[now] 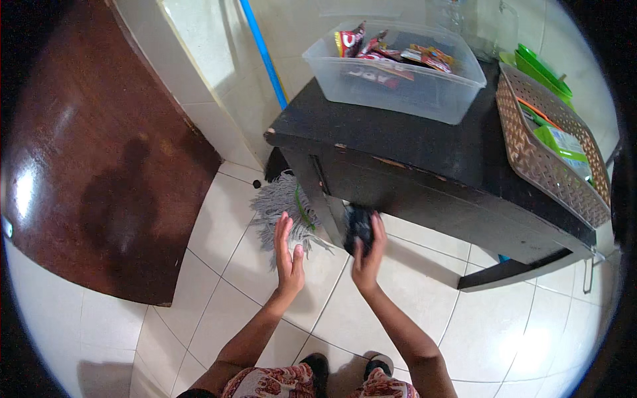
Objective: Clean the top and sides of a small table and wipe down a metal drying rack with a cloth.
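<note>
My right hand grips a dark, blurred object, perhaps a bundle of black cloth or plastic; the blur hides what it is. It is in front of a leg of the black wooden table, below the tabletop. To its left, my left hand is raised with nothing in it, thumb apart from the fingers. Behind the left hand, the grey string head of a mop rests on the tiled floor.
On the table stand a translucent plastic bin holding several wrapped snack packets, and a brown woven-pattern plastic basket. Green plastic containers sit behind the basket. A blue pole leans near the wall. At left is a brown wooden door.
</note>
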Motion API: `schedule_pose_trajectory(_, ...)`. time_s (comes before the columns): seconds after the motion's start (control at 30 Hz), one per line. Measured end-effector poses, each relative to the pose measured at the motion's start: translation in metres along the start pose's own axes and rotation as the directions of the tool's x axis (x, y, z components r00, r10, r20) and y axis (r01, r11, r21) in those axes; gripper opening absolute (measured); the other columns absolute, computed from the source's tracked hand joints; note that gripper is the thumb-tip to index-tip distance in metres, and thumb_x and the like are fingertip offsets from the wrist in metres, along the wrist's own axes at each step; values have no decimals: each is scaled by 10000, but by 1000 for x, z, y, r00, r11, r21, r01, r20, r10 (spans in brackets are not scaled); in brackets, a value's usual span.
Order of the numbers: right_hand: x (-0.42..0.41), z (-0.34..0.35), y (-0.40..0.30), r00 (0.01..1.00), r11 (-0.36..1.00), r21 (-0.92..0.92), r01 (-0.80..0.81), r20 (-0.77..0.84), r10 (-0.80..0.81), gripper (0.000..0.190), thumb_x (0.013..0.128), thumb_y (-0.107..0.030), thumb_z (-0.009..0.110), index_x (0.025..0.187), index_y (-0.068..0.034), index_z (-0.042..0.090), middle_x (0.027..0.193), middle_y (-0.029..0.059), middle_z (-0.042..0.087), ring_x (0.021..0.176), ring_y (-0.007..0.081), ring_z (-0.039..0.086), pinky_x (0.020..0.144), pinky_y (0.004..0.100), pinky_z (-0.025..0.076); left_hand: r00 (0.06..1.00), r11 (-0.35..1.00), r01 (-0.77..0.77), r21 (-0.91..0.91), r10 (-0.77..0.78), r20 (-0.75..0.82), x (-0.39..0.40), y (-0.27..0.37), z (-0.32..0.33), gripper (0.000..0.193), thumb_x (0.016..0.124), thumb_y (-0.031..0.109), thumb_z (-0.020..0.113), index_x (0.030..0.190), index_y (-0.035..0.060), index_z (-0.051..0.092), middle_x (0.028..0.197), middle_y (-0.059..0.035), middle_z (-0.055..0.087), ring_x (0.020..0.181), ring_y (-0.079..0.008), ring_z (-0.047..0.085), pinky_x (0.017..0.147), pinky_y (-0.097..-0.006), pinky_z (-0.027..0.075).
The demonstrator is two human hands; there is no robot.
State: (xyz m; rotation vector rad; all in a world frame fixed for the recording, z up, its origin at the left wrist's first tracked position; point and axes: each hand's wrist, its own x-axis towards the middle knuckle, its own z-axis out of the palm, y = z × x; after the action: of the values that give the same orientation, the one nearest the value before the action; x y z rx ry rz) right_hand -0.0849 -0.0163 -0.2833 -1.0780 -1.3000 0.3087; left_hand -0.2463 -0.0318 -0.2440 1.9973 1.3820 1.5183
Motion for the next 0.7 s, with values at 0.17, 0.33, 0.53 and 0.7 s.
schedule_pose_trajectory(0.17, 2, 62, 8, 996, 991, -109, 82, 49, -77, 593, 802, 6, 521, 1328, 45, 249, 1313, 271, 319, 1192, 448, 326, 1022, 497, 233, 1000, 999, -23, -33, 24, 12, 6, 7, 20, 525, 938, 305, 365, 1342, -23, 299, 1430, -177, 251, 1338, -326, 194, 1080, -455, 129)
schedule_pose_trajectory(0.33, -83, 54, 89, 937, 947, -120, -297, 155, 314, 684, 768, 79, 451, 1384, 25, 158, 1379, 271, 285, 1262, 416, 304, 1051, 419, 241, 991, 998, -69, -6, 69, 113, 0, 9, 31, 541, 937, 309, 371, 1355, -21, 273, 1436, -181, 231, 1341, -336, 176, 1078, -462, 121)
schedule_pose_trajectory(0.53, -59, 50, 86, 900, 909, 68, -411, 185, 393, 779, 642, 93, 568, 1352, 25, 257, 1360, 250, 331, 1164, 428, 392, 1008, 419, 305, 979, 999, -38, 25, 32, 202, -15, 5, 42, 549, 941, 319, 361, 1363, -16, 256, 1443, -185, 208, 1343, -343, 165, 1077, -460, 127)
schedule_pose_trajectory(0.7, -2, 46, 4, 975, 981, 31, -193, 119, 188, 675, 724, 96, 505, 1353, 10, 277, 1354, 251, 334, 1211, 419, 333, 1025, 433, 262, 990, 998, -59, 1, 58, 126, -7, 3, 34, 594, 943, 392, 323, 1360, -25, 253, 1434, -205, 215, 1337, -351, 178, 1075, -463, 134)
